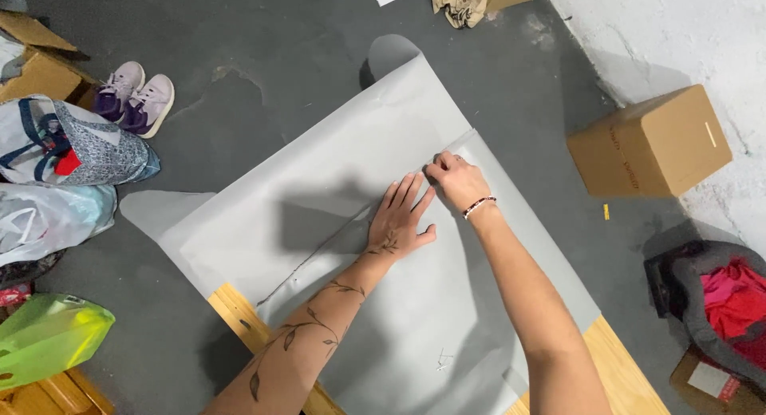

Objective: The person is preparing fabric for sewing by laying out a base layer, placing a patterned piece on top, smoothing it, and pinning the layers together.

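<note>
Head camera looks down on my two hands over a large grey sheet (319,199) that covers a wooden board (231,307) on the dark floor. My left hand (401,219) lies flat and open on the sheet, fingers spread, and grips nothing; it only presses. My right hand (455,178) is closed in a pinch on the sheet's folded edge (467,140), just beside the left fingertips. I judge the covering is about half done: the sheet lies over most of the board, one fold is started, but wood shows bare at the two near corners. A cardboard box (650,144) stands well apart at the wall.
</note>
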